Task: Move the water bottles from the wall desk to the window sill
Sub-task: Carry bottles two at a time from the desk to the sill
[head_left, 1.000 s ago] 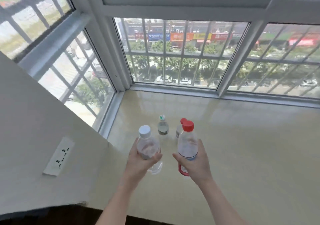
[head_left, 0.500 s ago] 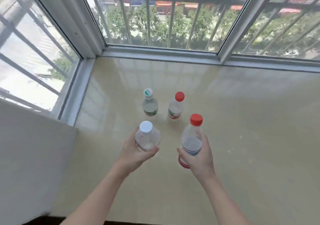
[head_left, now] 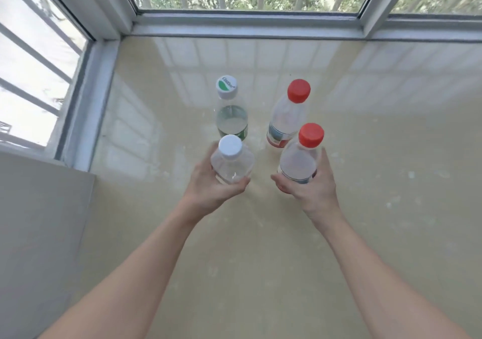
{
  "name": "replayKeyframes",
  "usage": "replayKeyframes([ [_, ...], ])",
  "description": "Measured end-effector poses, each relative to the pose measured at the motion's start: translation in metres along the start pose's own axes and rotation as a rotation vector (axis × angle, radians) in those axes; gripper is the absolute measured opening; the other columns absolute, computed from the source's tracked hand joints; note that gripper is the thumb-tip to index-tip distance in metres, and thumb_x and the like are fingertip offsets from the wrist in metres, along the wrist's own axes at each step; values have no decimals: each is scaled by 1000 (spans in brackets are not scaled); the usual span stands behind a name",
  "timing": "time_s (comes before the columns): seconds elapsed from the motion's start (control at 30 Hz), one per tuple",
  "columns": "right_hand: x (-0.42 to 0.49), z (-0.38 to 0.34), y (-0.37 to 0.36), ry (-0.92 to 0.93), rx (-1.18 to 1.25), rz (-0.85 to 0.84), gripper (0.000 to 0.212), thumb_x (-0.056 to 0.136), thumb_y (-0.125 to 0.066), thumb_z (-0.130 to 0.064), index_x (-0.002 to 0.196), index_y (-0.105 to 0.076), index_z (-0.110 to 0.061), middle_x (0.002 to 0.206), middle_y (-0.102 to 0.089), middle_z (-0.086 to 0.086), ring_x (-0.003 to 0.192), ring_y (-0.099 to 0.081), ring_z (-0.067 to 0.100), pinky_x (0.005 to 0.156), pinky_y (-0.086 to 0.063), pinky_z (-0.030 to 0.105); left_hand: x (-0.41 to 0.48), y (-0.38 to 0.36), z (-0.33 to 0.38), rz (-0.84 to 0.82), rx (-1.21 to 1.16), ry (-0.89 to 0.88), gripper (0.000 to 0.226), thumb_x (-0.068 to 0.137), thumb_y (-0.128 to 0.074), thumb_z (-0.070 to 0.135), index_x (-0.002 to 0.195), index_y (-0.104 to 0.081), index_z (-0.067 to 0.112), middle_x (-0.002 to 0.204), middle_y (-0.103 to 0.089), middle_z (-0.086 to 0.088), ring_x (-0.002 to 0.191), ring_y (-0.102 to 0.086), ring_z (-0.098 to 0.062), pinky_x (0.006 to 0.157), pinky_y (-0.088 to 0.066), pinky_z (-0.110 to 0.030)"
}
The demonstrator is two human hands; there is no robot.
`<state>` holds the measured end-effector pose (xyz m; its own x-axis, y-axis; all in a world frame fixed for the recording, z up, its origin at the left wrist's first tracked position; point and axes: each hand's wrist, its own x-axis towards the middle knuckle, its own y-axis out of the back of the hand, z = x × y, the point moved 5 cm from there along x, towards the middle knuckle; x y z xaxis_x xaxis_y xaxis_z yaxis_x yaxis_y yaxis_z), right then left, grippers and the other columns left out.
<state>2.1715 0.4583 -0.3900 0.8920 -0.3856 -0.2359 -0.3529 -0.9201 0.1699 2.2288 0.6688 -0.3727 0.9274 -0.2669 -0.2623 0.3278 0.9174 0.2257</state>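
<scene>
In the head camera view, two bottles stand upright on the window sill (head_left: 365, 182) near the corner: the green-label bottle (head_left: 231, 119) and the far red-cap bottle (head_left: 287, 119), side by side. I think the two held bottles go just in front of them, to make a neat group. The left hand (head_left: 208, 190) wraps its fingers round the white-cap bottle (head_left: 230, 163). The right hand (head_left: 313, 187) wraps its fingers round the near red-cap bottle (head_left: 300, 161). Both are held upright, so they can stand. Both arms reach forward, side by side. I cannot tell if the bottoms touch the sill.
</scene>
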Motion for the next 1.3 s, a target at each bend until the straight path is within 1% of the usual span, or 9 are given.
replayKeyframes([
  [0.1, 1, 2, -3, 25, -29, 13, 66, 62, -92, -22, 113, -51, -19, 95, -64, -17, 92, -63, 16, 82, -54, 59, 2, -1, -4, 3, 26, -16, 53, 74, -79, -7, 118, -57, 12, 94, -68, 16, 89, -64, -2, 75, -49, -13],
  [0.17, 1, 10, -1, 23, -57, 9, 66, 63, -92, -20, 115, -51, -20, 103, -68, -3, 97, -66, 26, 87, -54, 57, 2, -1, -6, 7, 54, -30, 51, 74, -79, -6, 117, -58, 14, 92, -68, 16, 88, -64, -2, 74, -50, -13],
  [0.27, 0, 28, 2, -18, -100, -16, 63, 63, -93, -31, 112, -56, -15, 102, -70, 10, 98, -67, 34, 87, -53, 54, 2, 0, -8, 7, 86, -45, 55, 72, -84, 6, 118, -58, 21, 99, -69, 12, 96, -66, -11, 81, -54, -23],
  [0.43, 1, 37, 1, -40, -129, 18, 65, 59, -92, -34, 114, -60, -17, 104, -73, 4, 101, -69, 28, 89, -55, 51, 4, 2, -8, 19, 172, -66, 62, 64, -85, 29, 120, -59, 25, 101, -69, 18, 99, -66, -10, 88, -56, -36],
  [0.67, 2, 39, -2, -43, -148, 30, 66, 57, -91, -40, 111, -62, -17, 103, -73, -1, 99, -69, 22, 89, -55, 48, 3, 2, -11, 26, 172, -51, 64, 64, -87, 28, 121, -59, 24, 103, -68, 21, 99, -65, -3, 86, -53, -20],
  [0.8, 6, 44, -4, -59, -162, -3, 70, 56, -93, -40, 114, -62, -16, 105, -73, 0, 101, -69, 23, 89, -55, 48, 2, 5, -13, 44, 214, -49, 68, 65, -90, 27, 123, -56, 26, 104, -66, 25, 102, -63, -2, 89, -52, -23],
  [0.93, -4, 38, 7, -104, -217, -24, 81, 57, -94, -28, 126, -52, -35, 117, -67, -13, 112, -62, 13, 92, -51, 34, -7, 15, -12, 13, 373, -42, 76, 67, -88, 28, 124, -41, 47, 106, -51, 49, 99, -49, 19, 82, -38, -5],
  [1.1, -15, 10, 46, -137, -600, -114, 83, 70, -76, -11, 143, -42, -31, 138, -52, -5, 125, -48, 18, 95, -40, 28, -27, 40, 3, -11, 757, -95, 74, 74, -77, 26, 139, -41, 31, 131, -55, 13, 125, -47, -17, 93, -41, -29],
  [1.3, -10, -82, 75, 70, -977, -151, 69, 81, -68, -21, 146, -43, -24, 138, -53, 4, 123, -49, 30, 104, -42, 39, -42, 57, 80, 100, 1039, -211, 61, 76, -70, 28, 134, -52, 22, 127, -62, 5, 120, -57, -25, 90, -47, -42],
])
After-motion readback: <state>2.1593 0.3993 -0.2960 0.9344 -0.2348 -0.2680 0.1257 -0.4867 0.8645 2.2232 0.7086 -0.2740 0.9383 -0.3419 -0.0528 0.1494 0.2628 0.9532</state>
